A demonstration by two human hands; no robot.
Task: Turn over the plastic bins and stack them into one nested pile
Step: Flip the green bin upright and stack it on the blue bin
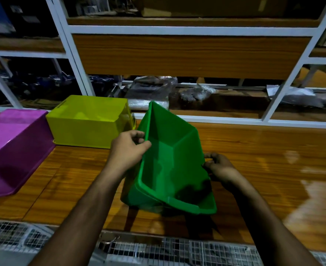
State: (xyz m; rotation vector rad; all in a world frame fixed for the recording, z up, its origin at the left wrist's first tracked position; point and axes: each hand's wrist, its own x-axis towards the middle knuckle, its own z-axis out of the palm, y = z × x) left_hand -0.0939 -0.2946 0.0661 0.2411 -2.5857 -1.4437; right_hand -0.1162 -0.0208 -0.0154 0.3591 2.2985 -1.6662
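A green plastic bin (169, 160) stands tilted on the wooden table (263, 160), its open side turned toward me and its near rim low. My left hand (129, 148) grips its left rim, thumb inside. My right hand (218, 167) holds the right rim. A yellow bin (87, 121) lies upside down to the left, behind the green one. Further left a purple bin (14, 148) also rests upside down, partly cut off by the frame edge.
A white-framed shelf rack (177, 30) with wooden boards rises behind the table, holding plastic-wrapped items (152, 93). A wire mesh (158, 248) runs below the table's near edge. Bare wood stretches to the right of the green bin.
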